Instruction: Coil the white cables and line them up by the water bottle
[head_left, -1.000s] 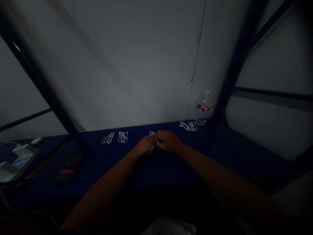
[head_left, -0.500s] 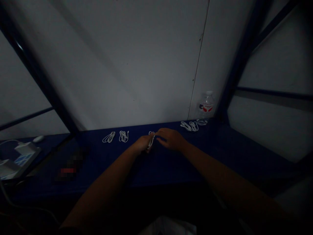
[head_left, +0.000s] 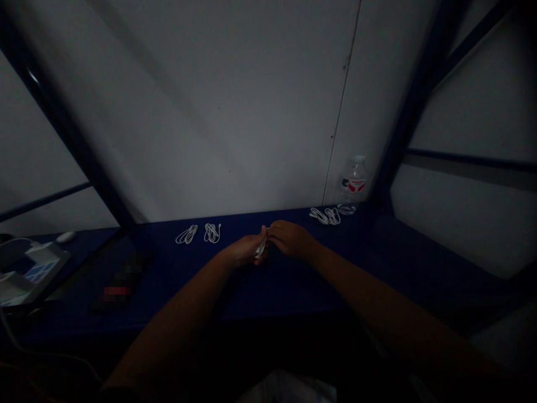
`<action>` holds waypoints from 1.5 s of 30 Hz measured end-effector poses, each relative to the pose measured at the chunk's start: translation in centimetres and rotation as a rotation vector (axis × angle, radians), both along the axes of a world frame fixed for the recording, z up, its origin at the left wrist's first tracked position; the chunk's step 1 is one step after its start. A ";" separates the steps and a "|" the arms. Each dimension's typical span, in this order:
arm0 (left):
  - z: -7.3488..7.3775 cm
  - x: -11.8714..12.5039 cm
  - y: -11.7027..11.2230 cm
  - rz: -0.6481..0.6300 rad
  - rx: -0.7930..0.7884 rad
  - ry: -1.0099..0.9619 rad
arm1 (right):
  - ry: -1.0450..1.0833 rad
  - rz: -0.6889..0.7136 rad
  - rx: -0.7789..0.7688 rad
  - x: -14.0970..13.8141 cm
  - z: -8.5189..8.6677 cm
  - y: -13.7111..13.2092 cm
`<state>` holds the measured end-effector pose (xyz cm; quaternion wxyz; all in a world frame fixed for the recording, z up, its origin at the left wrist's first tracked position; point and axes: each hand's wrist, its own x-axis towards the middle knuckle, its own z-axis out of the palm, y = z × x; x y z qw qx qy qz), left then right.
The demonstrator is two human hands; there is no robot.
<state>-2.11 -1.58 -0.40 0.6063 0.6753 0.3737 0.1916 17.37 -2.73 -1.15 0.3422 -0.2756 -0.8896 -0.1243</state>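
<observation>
Left hand (head_left: 248, 249) closed on looped thin white cable (head_left: 260, 248); right hand (head_left: 291, 238) fingers bunched at its upper end, can't tell if pinching.

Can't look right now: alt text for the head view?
A left hand holds a bundled white cable over a blue tabletop, the right hand at its far end. Two coiled white cables lie to the left; two more lie right, beside a clear bottle.

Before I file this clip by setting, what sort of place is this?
Probably a workshop or storeroom workbench: a blue table against a plain wall, sturdy blue posts, and coiled white cables laid out.
</observation>
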 end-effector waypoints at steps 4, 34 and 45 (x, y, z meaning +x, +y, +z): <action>0.5 -0.4 -0.1 -0.081 -0.039 -0.064 | 0.017 0.041 -0.003 -0.1 0.2 -0.1; 0.5 -0.3 0.1 0.032 0.000 0.060 | 0.080 0.025 -0.166 -0.5 -0.3 -0.1; 0.2 -0.4 0.4 0.006 -0.030 0.068 | 0.014 0.020 -0.050 -0.7 -0.4 0.1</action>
